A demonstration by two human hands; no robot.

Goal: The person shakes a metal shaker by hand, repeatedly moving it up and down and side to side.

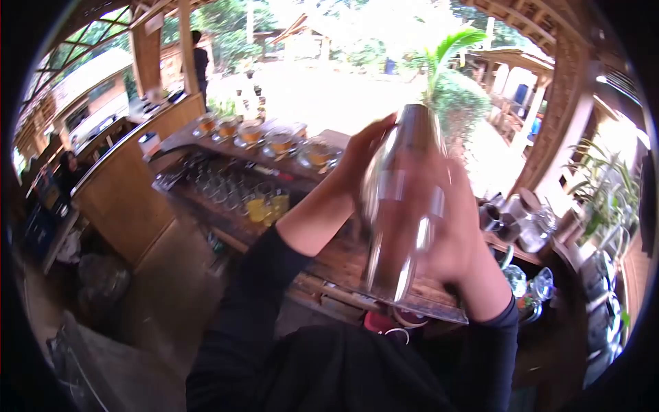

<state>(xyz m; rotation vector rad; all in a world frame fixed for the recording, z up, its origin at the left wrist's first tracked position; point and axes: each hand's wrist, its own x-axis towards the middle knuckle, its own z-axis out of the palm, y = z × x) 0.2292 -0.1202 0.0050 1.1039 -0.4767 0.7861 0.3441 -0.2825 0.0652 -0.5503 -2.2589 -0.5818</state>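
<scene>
A shiny metal cocktail shaker (395, 271) is held up in front of me, tilted and smeared by motion. My left hand (364, 154) wraps round its far upper side, with most of its fingers hidden behind the metal. From the right, my right hand (449, 223) is closed round the shaker's body; its fingers are blurred. Below the shaker lies the wooden counter (343, 257).
Several cups of amber drink (280, 142) stand on saucers along the raised ledge. Below them are rows of clear glasses (214, 191) and glasses of yellow liquid (257, 210). Metal jugs (513, 208) and a glass jar (537, 232) stand at right. People appear at left.
</scene>
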